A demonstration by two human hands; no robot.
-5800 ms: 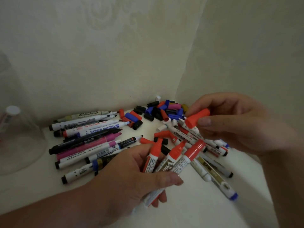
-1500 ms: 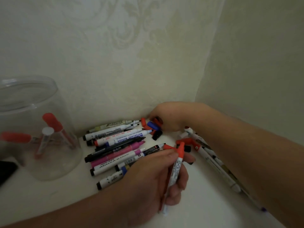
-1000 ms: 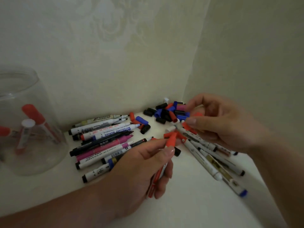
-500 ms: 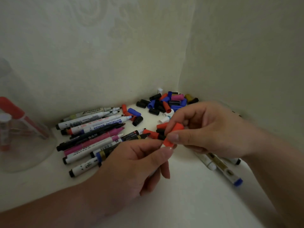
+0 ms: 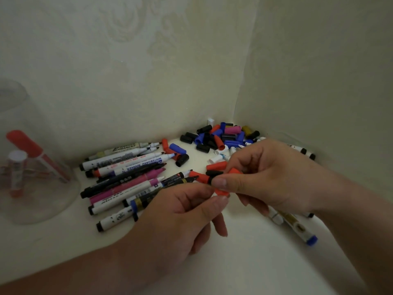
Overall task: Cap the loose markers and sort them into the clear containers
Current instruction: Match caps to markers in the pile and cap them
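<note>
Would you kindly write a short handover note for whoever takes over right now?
Right hand: pinches a red cap.
Left hand: fingers curled at the cap's lower end, presumably on the marker, which is hidden in the grip.
Things: uncapped markers lie in a row. Loose caps are heaped in the corner. More markers lie under the right hand.
Done: a few capped markers stand in the clear container.
Left: seat this cap, drop that marker in, then cap and sort the rest.
</note>
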